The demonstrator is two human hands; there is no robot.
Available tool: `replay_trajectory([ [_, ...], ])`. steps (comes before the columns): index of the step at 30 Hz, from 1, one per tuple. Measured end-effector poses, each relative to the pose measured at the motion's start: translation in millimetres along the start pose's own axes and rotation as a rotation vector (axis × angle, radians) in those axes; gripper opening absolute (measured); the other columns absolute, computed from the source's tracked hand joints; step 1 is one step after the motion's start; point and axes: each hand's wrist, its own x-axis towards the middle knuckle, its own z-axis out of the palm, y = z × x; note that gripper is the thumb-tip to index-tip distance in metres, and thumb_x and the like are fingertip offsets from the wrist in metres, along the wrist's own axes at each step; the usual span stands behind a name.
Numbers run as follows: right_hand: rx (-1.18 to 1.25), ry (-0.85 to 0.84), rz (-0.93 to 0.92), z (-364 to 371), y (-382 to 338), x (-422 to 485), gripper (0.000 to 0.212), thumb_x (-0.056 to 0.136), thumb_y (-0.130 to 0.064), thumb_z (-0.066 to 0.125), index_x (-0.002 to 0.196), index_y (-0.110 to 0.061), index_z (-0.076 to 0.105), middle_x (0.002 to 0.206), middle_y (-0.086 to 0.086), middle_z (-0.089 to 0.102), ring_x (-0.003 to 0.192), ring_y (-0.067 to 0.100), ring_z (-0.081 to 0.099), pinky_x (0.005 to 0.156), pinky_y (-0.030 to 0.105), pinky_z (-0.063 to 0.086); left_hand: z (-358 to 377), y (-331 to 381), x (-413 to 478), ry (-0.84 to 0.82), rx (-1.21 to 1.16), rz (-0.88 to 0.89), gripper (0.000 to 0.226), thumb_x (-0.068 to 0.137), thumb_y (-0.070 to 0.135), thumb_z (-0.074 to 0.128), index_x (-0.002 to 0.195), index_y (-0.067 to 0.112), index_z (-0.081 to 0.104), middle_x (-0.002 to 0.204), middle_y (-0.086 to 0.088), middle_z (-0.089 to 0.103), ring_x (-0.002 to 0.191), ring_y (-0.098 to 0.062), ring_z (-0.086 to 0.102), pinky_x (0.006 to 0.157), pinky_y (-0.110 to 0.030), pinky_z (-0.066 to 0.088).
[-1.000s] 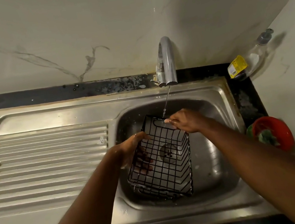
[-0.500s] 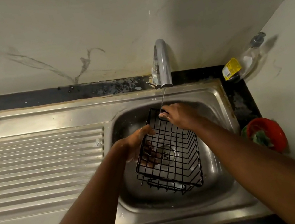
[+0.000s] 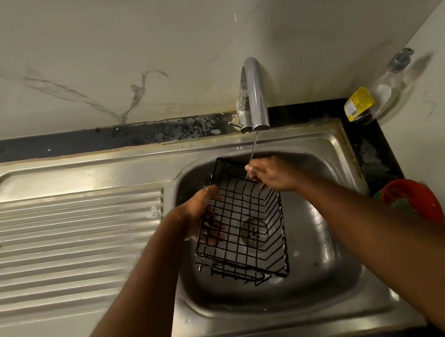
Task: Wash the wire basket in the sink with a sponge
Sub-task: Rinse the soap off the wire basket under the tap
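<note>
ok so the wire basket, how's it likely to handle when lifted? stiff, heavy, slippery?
Probably stiff: the basket keeps its grid shape while tilted, gripped by both hands, left and right. Likely light for its size, being mostly open wire. Possibly slippery, since the tap is running water onto its top edge.

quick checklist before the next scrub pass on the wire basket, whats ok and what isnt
1. Wire basket held over the sink bowl: ok.
2. Left hand grips the basket's left side, fingers through the mesh: ok.
3. Right hand on the basket's top edge: ok.
4. Tap running, thin stream landing at the right hand: ok.
5. Sponge in hand: cannot tell, none visible.
6. Drain unblocked under the basket: ok.
</note>
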Motion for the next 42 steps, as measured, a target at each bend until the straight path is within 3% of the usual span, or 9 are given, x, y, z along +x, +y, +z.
replay_trajectory([
  [5, 0.264, -0.085, 0.160, -0.4, 6.7, -8.5, 0.031, 0.111, -0.040, 0.038, 0.112, -0.028, 0.067, 0.113, 0.001, 0.069, 0.098, 0.017, 0.069, 0.091, 0.045, 0.058, -0.2, 2.5, 0.8, 0.039, 0.025, 0.008, 0.037, 0.103, 0.051, 0.044, 0.121, 0.020, 0.053, 0.123, -0.030, 0.060, 0.109, -0.048, 0.063, 0.080, -0.048, 0.056],
  [10, 0.609, -0.191, 0.517, -3.0, 5.8, -17.9, 0.038, 0.111, -0.034, 0.041, 0.125, 0.000, 0.053, 0.097, 0.020, 0.067, 0.075, 0.029, 0.073, 0.069, 0.042, 0.064, -2.9, 4.4, 5.9, 0.092, 0.092, 0.020, 0.042, 0.104, 0.056, 0.041, 0.127, 0.022, 0.052, 0.122, -0.028, 0.061, 0.108, -0.044, 0.063, 0.094, -0.053, 0.053],
  [16, 0.688, 0.053, 0.548, 27.7, -15.7, -9.8, 0.028, 0.112, -0.035, 0.037, 0.131, -0.018, 0.049, 0.111, 0.013, 0.068, 0.090, 0.022, 0.070, 0.070, 0.040, 0.064, -0.8, 2.9, 6.3, 0.033, 0.141, 0.081, 0.055, 0.099, 0.067, 0.044, 0.143, 0.034, 0.048, 0.131, -0.025, 0.059, 0.111, -0.041, 0.064, 0.105, -0.060, 0.046],
  [19, 0.679, 0.285, 0.519, 37.0, -25.4, -9.2, 0.035, 0.112, -0.040, 0.033, 0.124, -0.015, 0.054, 0.089, 0.010, 0.073, 0.068, 0.015, 0.070, 0.046, 0.026, 0.052, -5.5, 4.2, 4.9, -0.047, 0.062, 0.082, 0.097, 0.073, 0.088, 0.064, 0.154, 0.039, 0.039, 0.140, -0.024, 0.056, 0.120, -0.045, 0.062, 0.107, -0.069, 0.042],
  [23, 0.640, 0.215, 0.361, 30.7, -26.6, -13.1, 0.034, 0.112, -0.037, 0.033, 0.123, -0.014, 0.056, 0.083, 0.011, 0.071, 0.068, 0.016, 0.070, 0.050, 0.028, 0.057, -17.9, 4.4, 3.4, -0.016, -0.236, 0.067, 0.133, 0.056, 0.105, 0.054, 0.163, 0.030, 0.027, 0.162, -0.027, 0.032, 0.141, -0.057, 0.038, 0.101, -0.079, 0.036],
  [27, 0.446, 0.026, 0.142, 17.3, -29.9, -11.5, 0.031, 0.112, -0.034, 0.037, 0.137, -0.024, 0.054, 0.087, 0.010, 0.070, 0.074, 0.017, 0.071, 0.058, 0.029, 0.060, -36.4, 13.0, 7.6, 0.033, -0.289, 0.087, 0.119, 0.072, 0.102, 0.034, 0.155, 0.017, 0.044, 0.160, -0.021, 0.039, 0.142, -0.050, 0.038, 0.104, -0.071, 0.037],
  [32, 0.046, -0.063, -0.117, 17.7, -46.1, -9.8, 0.025, 0.108, -0.023, 0.045, 0.129, -0.033, 0.055, 0.085, 0.004, 0.067, 0.069, 0.021, 0.069, 0.064, 0.044, 0.062, -21.6, 20.7, 9.6, -0.043, 0.162, 0.089, 0.095, 0.074, 0.075, 0.071, 0.150, 0.024, 0.046, 0.143, -0.014, 0.055, 0.127, -0.040, 0.054, 0.107, -0.058, 0.046],
  [36, 0.166, -0.089, -0.028, 10.2, -48.1, -11.9, 0.023, 0.110, -0.031, 0.043, 0.127, -0.032, 0.058, 0.085, 0.003, 0.064, 0.069, 0.019, 0.065, 0.059, 0.033, 0.055, -9.6, 14.1, 25.3, 0.010, 0.291, 0.108, 0.047, 0.095, 0.053, 0.061, 0.133, 0.025, 0.058, 0.138, -0.018, 0.060, 0.122, -0.041, 0.060, 0.105, -0.054, 0.049],
  [42, 0.279, 0.113, 0.033, 10.9, -25.0, -7.0, 0.029, 0.104, -0.047, 0.053, 0.111, -0.029, 0.074, 0.072, -0.001, 0.066, 0.065, 0.020, 0.068, 0.067, 0.045, 0.064, 16.8, 15.0, 30.8, 0.042, 0.176, 0.169, 0.051, 0.108, 0.053, 0.038, 0.150, 0.025, 0.045, 0.141, -0.013, 0.053, 0.124, -0.037, 0.057, 0.098, -0.050, 0.053],
])
